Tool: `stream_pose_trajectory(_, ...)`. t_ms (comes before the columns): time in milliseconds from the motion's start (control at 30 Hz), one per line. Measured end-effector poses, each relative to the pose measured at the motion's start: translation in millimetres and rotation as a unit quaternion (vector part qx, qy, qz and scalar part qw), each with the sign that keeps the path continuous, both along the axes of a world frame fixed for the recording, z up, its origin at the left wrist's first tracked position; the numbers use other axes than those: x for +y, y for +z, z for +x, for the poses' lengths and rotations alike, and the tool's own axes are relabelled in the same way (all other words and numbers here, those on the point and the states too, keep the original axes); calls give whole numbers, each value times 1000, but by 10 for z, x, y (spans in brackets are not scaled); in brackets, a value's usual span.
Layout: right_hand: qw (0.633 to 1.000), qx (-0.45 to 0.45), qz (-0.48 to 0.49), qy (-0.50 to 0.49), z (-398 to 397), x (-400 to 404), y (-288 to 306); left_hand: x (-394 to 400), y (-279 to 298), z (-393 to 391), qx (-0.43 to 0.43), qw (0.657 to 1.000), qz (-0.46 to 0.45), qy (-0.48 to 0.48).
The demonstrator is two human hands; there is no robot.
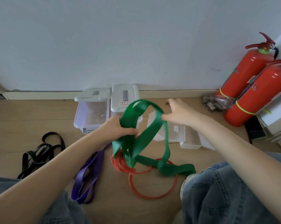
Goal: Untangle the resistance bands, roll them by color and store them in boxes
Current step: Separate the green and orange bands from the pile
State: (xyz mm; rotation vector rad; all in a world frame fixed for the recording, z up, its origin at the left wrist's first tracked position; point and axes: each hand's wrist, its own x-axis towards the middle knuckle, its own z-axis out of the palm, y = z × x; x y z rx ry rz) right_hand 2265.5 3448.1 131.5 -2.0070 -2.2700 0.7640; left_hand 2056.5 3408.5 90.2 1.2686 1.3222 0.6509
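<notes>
green band (136,126): soft, stretchy, light, lifted just in front of the lidded boxes (125,97), tail on floor over red band (152,191) | left hand (118,128) squeezes bunched part | right hand (177,112) pinches top loop | best hold: flat strip, not the knot

The wide green band (146,126) hung in twisted loops above the floor, its lower end trailing over the thin red band (152,197). Left of the green band lay the purple band (88,175), then the black band (39,152); lidded clear boxes (92,109) stood behind it.
</notes>
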Motion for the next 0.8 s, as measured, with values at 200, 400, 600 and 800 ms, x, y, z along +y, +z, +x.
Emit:
stream_pose_trajectory(200,939,13,-315,135,-209,-310,-151,-52,213,185,-112,985,-23,129)
stream_pose_trajectory(400,914,247,-310,91,-281,-416,-346,37,451,113,-315,916,-94,228)
stream_pose_trajectory(600,947,234,-210,73,-277,-268,-209,147,407,-31,-279,924,-75,250)
stream_pose_trajectory(800,975,161,-151,39,-18,-80,177,114,-3,-6,243,967,16,77)
